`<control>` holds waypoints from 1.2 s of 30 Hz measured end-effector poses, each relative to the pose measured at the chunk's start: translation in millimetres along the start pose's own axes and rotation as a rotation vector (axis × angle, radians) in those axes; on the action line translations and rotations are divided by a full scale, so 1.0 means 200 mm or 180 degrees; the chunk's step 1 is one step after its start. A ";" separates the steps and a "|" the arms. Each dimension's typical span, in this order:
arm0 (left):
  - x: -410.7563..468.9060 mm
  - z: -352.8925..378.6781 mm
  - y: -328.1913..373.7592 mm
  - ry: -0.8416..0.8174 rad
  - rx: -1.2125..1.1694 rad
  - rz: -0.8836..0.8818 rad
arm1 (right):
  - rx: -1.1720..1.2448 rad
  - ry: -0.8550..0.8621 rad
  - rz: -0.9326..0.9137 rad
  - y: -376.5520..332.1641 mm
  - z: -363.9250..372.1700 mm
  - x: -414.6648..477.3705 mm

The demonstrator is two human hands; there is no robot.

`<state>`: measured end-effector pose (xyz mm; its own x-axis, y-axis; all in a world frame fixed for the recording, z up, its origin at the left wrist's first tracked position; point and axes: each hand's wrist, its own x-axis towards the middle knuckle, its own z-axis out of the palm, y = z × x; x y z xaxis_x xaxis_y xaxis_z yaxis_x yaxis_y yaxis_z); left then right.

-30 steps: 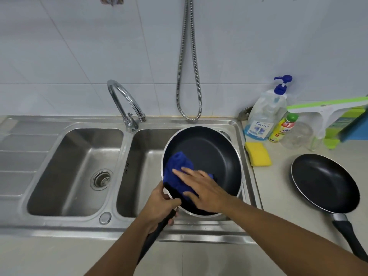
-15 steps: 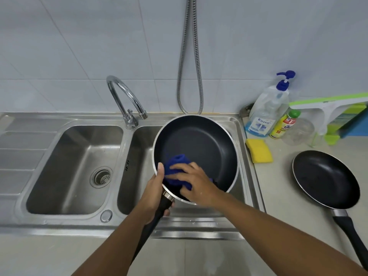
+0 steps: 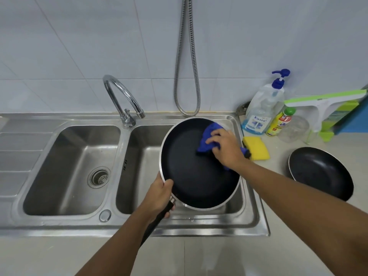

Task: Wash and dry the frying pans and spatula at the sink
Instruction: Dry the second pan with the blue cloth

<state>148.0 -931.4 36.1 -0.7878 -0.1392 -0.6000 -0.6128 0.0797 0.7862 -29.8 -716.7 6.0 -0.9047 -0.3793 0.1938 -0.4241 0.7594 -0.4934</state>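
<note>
Left hand [image 3: 159, 193] grips handle, tilts pan [image 3: 191, 168] over sink [image 3: 256, 212] so drips fall in; right hand [image 3: 226, 147] clutches cloth [image 3: 209, 136], wiping far rim dry; second pan [image 3: 320, 172] parked on counter

The large pan [image 3: 191, 176] is held above the right basin of the sink [image 3: 179, 226]. Its handle is pointed to the near left and gripped there by the left hand [image 3: 159, 198]. The cloth [image 3: 209, 136] is held inside the pan, at its far right, by the right hand [image 3: 227, 148]. The faucet [image 3: 123, 96] is mounted behind the divider between the basins. On the counter [image 3: 278, 156] just right of the sink, the sponge [image 3: 257, 146] is laid before the pump bottle [image 3: 262, 108], and the second pan [image 3: 318, 172] is set further right.
</note>
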 end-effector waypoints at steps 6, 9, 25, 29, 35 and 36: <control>0.04 -0.03 0.11 0.0073 0.0351 0.0318 | 0.0480 -0.0260 -0.0752 -0.42 0.10 -0.01; 0.05 -0.07 0.14 0.0138 0.0385 0.0373 | -0.0313 -0.0411 -0.1030 -0.42 0.11 -0.02; 0.14 0.00 0.10 0.0642 -0.0259 0.0090 | 0.0214 -0.1273 0.0167 -0.34 0.09 -0.40; 0.17 -0.02 0.08 0.0594 -0.0190 0.0114 | 0.0463 -0.0924 -0.0253 -0.47 0.17 -0.51; 0.14 -0.06 0.07 0.0649 -0.0526 -0.0029 | -0.0811 -0.0497 -0.0860 -0.08 0.11 -0.50; 0.13 -0.06 0.07 0.0625 -0.0517 -0.0040 | -0.0982 -0.0513 -0.0707 -0.03 0.09 -0.47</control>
<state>119.6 -945.8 33.1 -0.7434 -0.3294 -0.5821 -0.5921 -0.0807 0.8018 59.2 -695.3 -25.0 -0.7823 -0.6113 0.1197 -0.6227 0.7633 -0.1722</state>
